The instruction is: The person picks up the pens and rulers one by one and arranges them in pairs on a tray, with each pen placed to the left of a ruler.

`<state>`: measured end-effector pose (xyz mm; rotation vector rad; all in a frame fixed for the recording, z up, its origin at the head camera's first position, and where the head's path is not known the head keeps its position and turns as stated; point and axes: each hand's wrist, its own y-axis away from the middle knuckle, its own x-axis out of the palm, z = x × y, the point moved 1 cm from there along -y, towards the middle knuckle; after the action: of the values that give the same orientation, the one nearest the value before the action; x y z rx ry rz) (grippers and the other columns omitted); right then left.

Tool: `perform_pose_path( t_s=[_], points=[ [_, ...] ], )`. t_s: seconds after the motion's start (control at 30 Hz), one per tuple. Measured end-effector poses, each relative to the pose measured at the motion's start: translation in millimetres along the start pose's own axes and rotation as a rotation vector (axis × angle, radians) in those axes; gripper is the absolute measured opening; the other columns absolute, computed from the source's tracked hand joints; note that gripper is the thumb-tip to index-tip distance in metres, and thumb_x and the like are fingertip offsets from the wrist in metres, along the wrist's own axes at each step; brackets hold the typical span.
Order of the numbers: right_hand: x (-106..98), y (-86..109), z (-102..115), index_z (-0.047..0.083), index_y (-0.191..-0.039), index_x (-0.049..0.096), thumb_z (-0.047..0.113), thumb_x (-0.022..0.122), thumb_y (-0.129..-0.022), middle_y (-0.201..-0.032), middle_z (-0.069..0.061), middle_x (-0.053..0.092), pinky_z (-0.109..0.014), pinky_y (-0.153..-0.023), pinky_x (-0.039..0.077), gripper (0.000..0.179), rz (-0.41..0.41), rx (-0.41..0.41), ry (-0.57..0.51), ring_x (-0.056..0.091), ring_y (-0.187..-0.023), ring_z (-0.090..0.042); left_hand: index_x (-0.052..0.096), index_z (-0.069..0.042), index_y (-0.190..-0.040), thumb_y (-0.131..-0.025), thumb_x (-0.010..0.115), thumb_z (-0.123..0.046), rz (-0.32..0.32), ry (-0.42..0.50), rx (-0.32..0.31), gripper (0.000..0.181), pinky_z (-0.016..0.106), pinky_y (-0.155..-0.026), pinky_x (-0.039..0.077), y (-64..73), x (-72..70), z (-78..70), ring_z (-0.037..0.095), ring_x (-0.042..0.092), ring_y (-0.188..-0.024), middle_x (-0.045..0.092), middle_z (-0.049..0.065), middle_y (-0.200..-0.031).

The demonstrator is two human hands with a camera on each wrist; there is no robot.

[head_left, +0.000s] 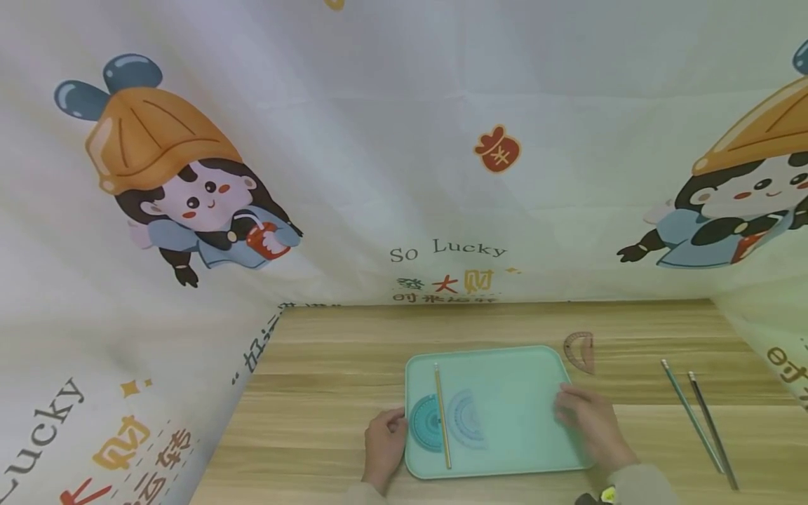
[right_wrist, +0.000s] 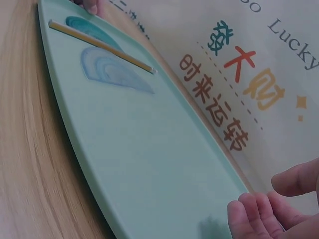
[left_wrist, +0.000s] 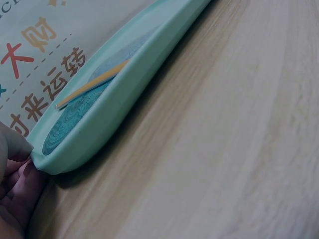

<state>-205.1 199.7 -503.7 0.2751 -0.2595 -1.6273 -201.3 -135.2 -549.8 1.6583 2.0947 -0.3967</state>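
Observation:
A light green tray (head_left: 524, 407) lies on the wooden table. In it are a teal protractor (head_left: 423, 428) at the left end, a pale blue see-through protractor (head_left: 468, 421), and a yellow pencil (head_left: 443, 428) lying across between them, over the teal one's edge. My left hand (head_left: 384, 445) pinches the tray's left rim between thumb and fingers, as the left wrist view shows close up. At the opposite end is my right hand (head_left: 590, 424), blurred in the head view. In the right wrist view its fingers (right_wrist: 251, 211) are at the tray's rim, thumb apart from them.
Behind the tray's right corner lies a reddish see-through protractor (head_left: 587, 359). Off to the right are a green pencil (head_left: 691, 415) and a dark pencil (head_left: 713, 429), side by side. A printed cloth (head_left: 379, 175) hangs along the table's back and sides.

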Motion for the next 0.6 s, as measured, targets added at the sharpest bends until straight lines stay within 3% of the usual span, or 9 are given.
perform_pose_path(
  t_s=[0.13,0.6],
  points=[
    [-10.2,1.3,1.8,-0.013,-0.139,0.031,0.009,0.050,-0.095,-0.099,0.007,0.062,-0.017,-0.084,0.051,0.052,-0.001,0.004,-0.008,0.059,-0.084,0.004,0.068,-0.001,-0.110,-0.088,0.056,-0.007,0.000,0.003,-0.006,0.026,0.026,-0.066,0.050,-0.4,-0.7,-1.1,0.014,0.059,-0.078,0.067,0.007,-0.092],
    [-36.6,7.6,-0.6,-0.010,-0.141,0.029,0.013,0.050,-0.097,-0.092,0.018,0.063,-0.014,-0.082,0.051,0.054,-0.026,0.021,0.026,0.060,-0.082,0.008,0.068,-0.002,-0.109,-0.089,0.056,-0.007,-0.013,-0.013,-0.005,0.024,0.023,-0.066,0.051,0.6,-0.2,-2.4,0.011,0.060,-0.078,0.067,0.005,-0.091]
  ],
)
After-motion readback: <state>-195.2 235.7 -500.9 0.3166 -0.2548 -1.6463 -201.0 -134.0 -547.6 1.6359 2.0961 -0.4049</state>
